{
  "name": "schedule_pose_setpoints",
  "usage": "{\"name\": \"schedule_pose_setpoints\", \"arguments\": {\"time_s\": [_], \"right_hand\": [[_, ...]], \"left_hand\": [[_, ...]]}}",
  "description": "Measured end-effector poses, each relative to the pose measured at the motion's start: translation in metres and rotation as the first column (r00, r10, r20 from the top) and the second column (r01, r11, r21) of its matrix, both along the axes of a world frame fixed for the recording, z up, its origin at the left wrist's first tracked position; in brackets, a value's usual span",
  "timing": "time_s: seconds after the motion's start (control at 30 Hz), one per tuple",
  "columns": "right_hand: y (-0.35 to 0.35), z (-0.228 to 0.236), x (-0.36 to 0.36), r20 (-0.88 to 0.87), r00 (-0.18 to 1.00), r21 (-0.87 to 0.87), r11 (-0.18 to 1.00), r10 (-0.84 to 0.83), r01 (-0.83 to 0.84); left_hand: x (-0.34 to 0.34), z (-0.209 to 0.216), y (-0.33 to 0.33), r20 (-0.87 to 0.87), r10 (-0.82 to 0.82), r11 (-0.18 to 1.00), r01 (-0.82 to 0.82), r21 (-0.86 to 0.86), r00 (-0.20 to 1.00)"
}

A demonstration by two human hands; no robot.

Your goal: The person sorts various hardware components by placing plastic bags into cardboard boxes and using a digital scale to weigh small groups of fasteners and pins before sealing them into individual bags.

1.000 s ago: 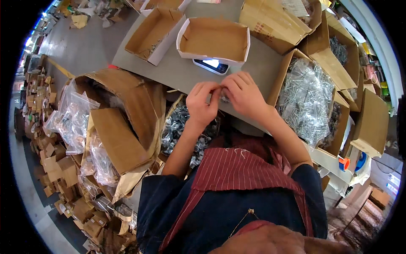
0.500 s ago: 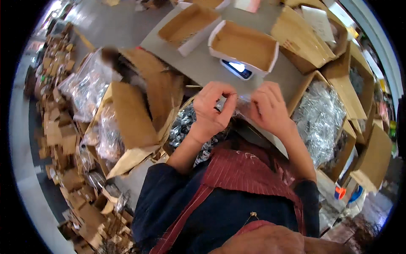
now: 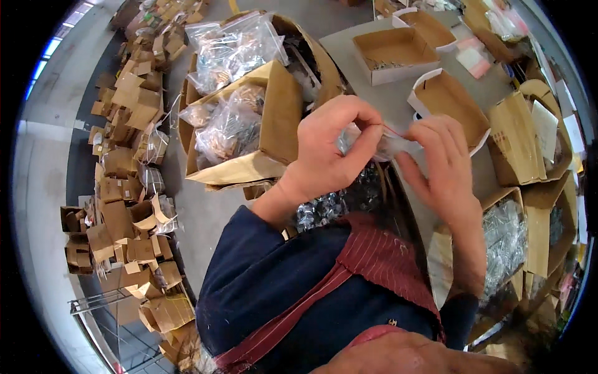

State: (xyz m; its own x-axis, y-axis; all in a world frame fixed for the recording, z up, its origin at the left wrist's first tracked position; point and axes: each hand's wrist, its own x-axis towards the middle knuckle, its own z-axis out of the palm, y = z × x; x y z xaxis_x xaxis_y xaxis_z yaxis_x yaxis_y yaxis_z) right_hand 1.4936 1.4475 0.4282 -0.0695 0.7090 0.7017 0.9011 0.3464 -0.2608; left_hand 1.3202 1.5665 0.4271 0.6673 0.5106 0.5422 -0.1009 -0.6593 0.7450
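Observation:
Between my two hands is a small clear plastic bag (image 3: 392,147), its top edge showing a thin reddish line. My left hand (image 3: 336,143) pinches one corner of that edge between thumb and fingertips. On the other side my right hand (image 3: 441,156) has its fingers bent at the opposite corner, with the thumb lower down by the bag. What the bag contains is too blurred to make out. Below the hands, a box holds several small dark, shiny packets (image 3: 324,210), partly covered by my left wrist.
To the left, a carton (image 3: 277,112) holds filled clear bags (image 3: 233,128). Shallow white-edged trays (image 3: 451,106) stand on the grey table (image 3: 339,47), one with small metal parts. An open box of clear packets (image 3: 506,240) stands at right. Cardboard boxes (image 3: 118,212) crowd the far left.
My view has swung leftward, so the table and trays appear farther right. Both hands stay together at the small bag, the right fingertips now closer to its edge.

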Motion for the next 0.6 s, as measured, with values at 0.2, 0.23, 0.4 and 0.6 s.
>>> {"name": "schedule_pose_setpoints", "arguments": {"time_s": [0.2, 0.23, 0.4, 0.6], "right_hand": [[0.025, -0.004, -0.021, -0.028, 0.999, 0.080, 0.997, 0.020, -0.018], [0.024, -0.002, -0.022, -0.016, 0.999, 0.116, 0.993, 0.034, -0.032], [0.014, 0.009, -0.015, 0.030, 0.999, 0.176, 0.984, 0.022, -0.027], [0.013, 0.017, -0.007, 0.079, 0.997, 0.269, 0.963, 0.003, -0.024]], "left_hand": [[-0.005, -0.005, 0.004, 0.139, 0.063, 0.973, -0.030, -0.231, 0.988], [-0.008, -0.003, 0.004, 0.142, 0.060, 0.973, -0.025, -0.231, 0.988], [-0.028, 0.013, 0.015, 0.262, 0.096, 0.930, 0.008, -0.368, 0.960], [-0.051, 0.032, 0.037, 0.329, 0.180, 0.949, -0.075, -0.307, 0.927]]}}
